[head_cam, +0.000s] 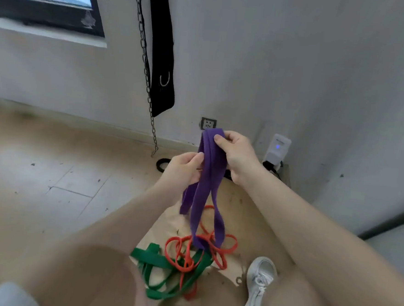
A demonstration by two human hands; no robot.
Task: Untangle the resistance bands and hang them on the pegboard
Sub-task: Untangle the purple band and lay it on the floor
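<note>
We see three bands: our left hand (184,167) and right hand (236,155) both pinch one purple band (206,184), dangling into one orange band (184,252) and one green band (164,269) on the floor (52,166).

band held up in both hands (205,177): purple | thin band on floor (184,252): orange-red | flat band on floor (155,259): green | shoe, near right (258,283): white | hanging belt, far (161,54): black | wall (298,64): pale grey | floor (52,166): beige tile
</note>
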